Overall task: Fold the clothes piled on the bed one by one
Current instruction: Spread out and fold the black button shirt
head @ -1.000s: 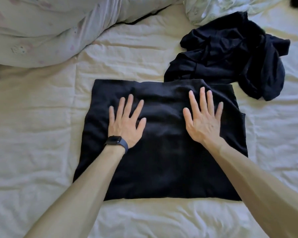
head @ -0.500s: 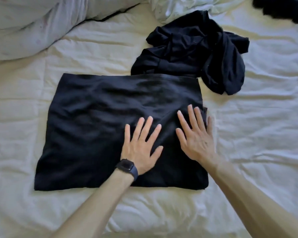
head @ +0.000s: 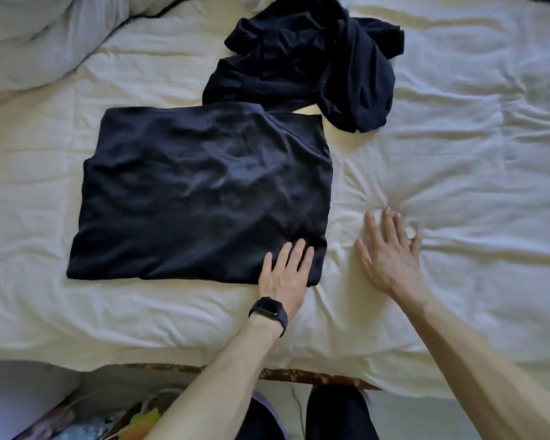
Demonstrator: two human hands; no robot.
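A folded black garment (head: 200, 192) lies flat as a rough rectangle on the cream bed cover (head: 458, 154). My left hand (head: 285, 274), with a dark watch on its wrist, rests flat with straight fingers on the garment's near right corner. To the right of the garment, my right hand (head: 389, 252) lies flat on the bare bed cover, fingers spread, apart from the cloth. A crumpled pile of black clothes (head: 308, 61) sits just beyond the folded garment's far right corner.
A pale bunched duvet (head: 35, 42) fills the far left. The bed's near edge (head: 299, 374) runs across the bottom, with my dark-trousered legs (head: 337, 414) and some clutter on the floor (head: 108, 420) below it.
Both hands slid from the middle of the garment toward its right side. The right hand has come off the cloth onto the bed cover; the left reached the near right corner.
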